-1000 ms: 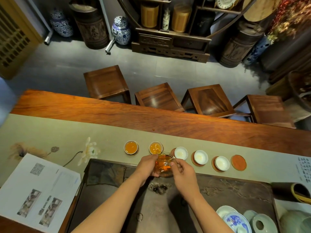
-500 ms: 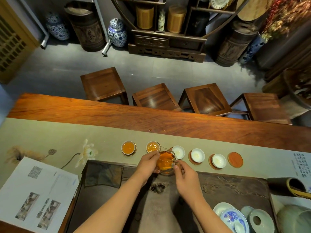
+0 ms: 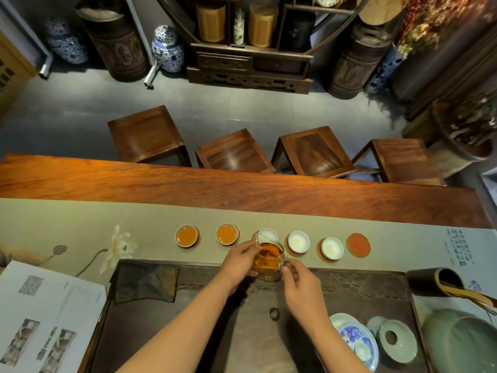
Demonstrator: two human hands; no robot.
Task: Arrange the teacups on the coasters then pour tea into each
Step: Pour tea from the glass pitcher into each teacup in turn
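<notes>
Head view shows columns of small dark writing (image 3: 455, 246) on the runner's right end and printed sheets (image 3: 51, 316) at the desk's (image 3: 242, 195) left corner, both too small to read. Along the pale runner (image 3: 80, 219) stand five white teacups on round coasters, the two leftmost (image 3: 187, 235) (image 3: 227, 234) holding amber tea, two right ones (image 3: 298, 241) (image 3: 332, 247) empty, with one bare red coaster (image 3: 358, 244) beyond and open cloth left. Between them the left hand (image 3: 239, 261) cups and the right hand (image 3: 301, 285) pinches a clear glass pitcher (image 3: 269, 261) of amber tea, each grip closed on it, just before the middle cup (image 3: 267, 234).
</notes>
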